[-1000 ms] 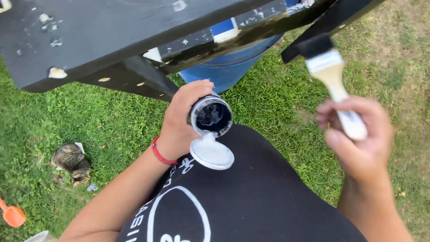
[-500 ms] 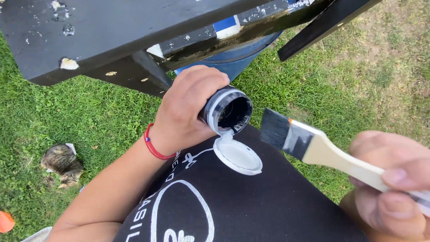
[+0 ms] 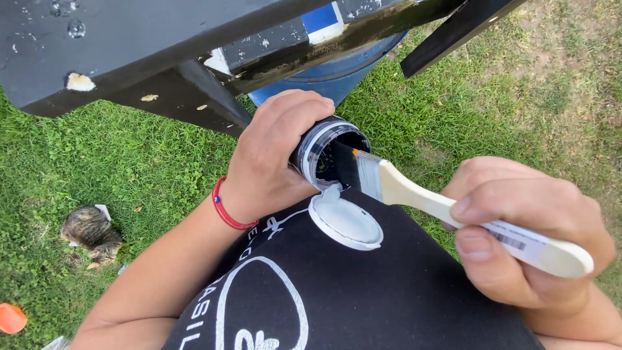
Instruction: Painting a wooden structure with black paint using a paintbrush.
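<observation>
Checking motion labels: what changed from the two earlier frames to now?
The right hand swung the wooden-handled flat paintbrush down and leftward; its bristles now sit in the mouth of the small black paint jar. The left hand kept holding the jar, its white flip lid hanging open.

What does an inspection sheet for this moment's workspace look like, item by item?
Surface: black painted wooden piece overhead, pale chips in its paint.
Job's things: small paint jar tilted, hinged white lid hanging open; brush bristles at jar mouth.
Clutter: orange object on grass.
Hands: left hand grips jar; right hand grips brush handle.
Cables: nothing seen.
Surroundings: lawn, blue barrel, tabby cat lying on the grass.
</observation>
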